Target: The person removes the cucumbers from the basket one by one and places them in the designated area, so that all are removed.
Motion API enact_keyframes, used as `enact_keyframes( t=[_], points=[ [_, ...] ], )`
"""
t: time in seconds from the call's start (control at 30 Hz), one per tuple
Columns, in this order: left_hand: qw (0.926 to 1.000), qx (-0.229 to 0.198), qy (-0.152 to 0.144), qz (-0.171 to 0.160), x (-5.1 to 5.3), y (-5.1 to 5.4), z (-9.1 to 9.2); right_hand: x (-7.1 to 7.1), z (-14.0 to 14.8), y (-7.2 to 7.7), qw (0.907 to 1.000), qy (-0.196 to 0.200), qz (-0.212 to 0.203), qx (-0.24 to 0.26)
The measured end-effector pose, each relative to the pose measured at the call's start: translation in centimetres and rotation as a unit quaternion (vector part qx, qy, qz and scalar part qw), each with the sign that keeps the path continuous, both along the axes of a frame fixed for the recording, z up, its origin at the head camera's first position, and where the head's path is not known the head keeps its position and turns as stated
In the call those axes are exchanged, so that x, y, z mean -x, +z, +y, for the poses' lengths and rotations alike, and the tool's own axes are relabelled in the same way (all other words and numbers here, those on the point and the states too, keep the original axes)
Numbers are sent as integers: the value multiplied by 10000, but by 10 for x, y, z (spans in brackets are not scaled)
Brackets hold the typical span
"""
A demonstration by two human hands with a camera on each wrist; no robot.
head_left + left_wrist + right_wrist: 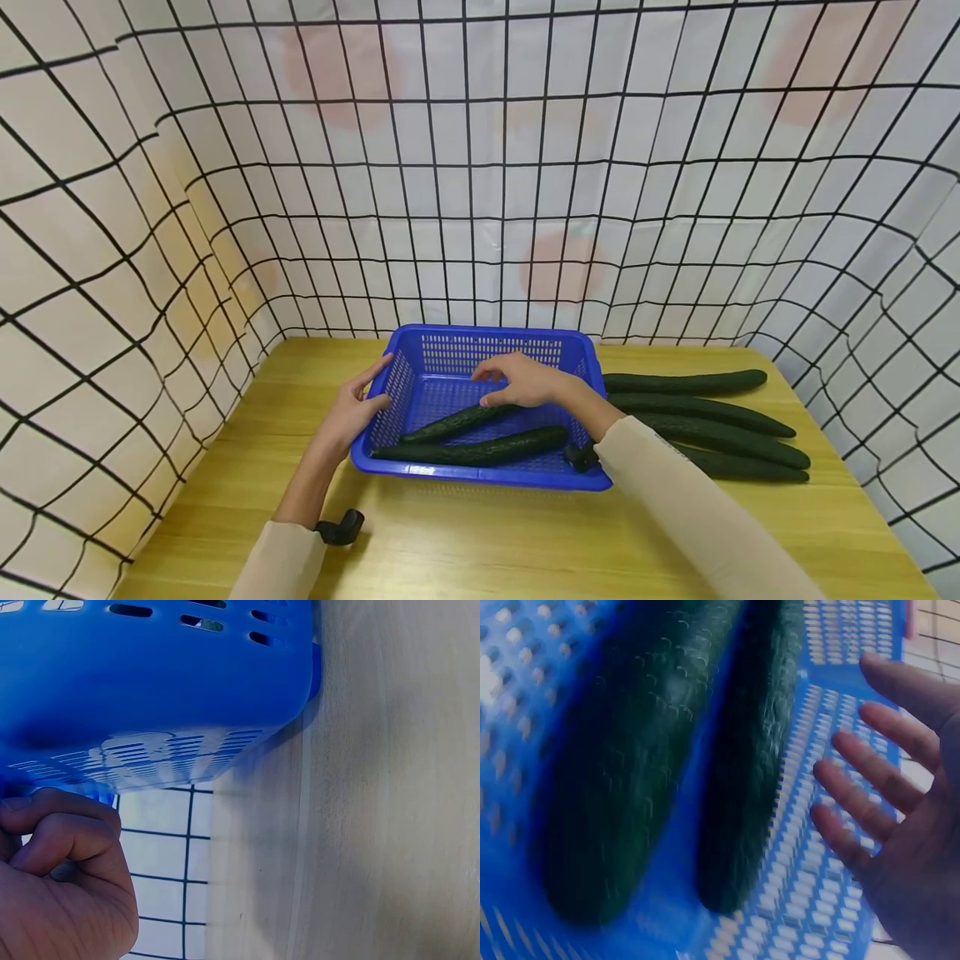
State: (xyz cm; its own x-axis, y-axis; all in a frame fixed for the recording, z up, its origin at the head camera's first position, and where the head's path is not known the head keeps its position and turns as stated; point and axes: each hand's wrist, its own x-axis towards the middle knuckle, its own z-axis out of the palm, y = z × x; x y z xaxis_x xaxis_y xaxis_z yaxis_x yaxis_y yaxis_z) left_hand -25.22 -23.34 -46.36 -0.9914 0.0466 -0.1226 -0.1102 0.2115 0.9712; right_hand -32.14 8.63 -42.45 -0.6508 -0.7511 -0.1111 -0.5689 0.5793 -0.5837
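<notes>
A blue plastic basket (480,476) with slotted walls stands on the table, two dark green cucumbers (480,450) lying side by side in it. My left hand (351,417) holds the basket's left rim; in the left wrist view that hand (71,870) has curled fingers beside the basket wall (157,682). Over the inside of the basket hovers my right hand (521,382), its fingers spread and loosely bent. In the right wrist view the right hand (900,787) is apart from both cucumbers (630,765), with nothing in its grasp.
Several more cucumbers (697,407) lie on the wooden table (480,542) right of the basket, their left ends hidden by the basket and right arm. A black wire grid (480,217) with pale sheeting behind it encloses the back and sides. Each wrist wears a small black camera (341,527).
</notes>
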Motion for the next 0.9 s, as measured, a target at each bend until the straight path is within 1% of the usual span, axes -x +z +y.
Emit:
enact_keyframes(
  t=[0.07,0.23,0.37,0.47,0.67,0.8,0.9],
  points=[
    [10000,-4,-12,7,0,1,0,-1,-1,-3,9999,-31,-129,-85],
    [10000,-25,-28,47,1,2,1,-2,0,-8,9994,-42,-208,-273],
    [10000,-62,-46,22,-1,3,1,-4,1,-11,9984,-5,-281,-497],
    [9999,-121,-41,0,-3,3,0,-3,-1,-14,9972,26,-192,-725],
    [9999,-148,24,10,-2,4,0,-1,-3,-21,9943,133,149,-1052],
    [9999,-114,52,10,-2,4,1,-3,-4,-22,9917,126,291,-1244],
    [9999,-120,57,-3,-2,3,2,-3,-4,-23,9897,165,318,-1388]
  ],
)
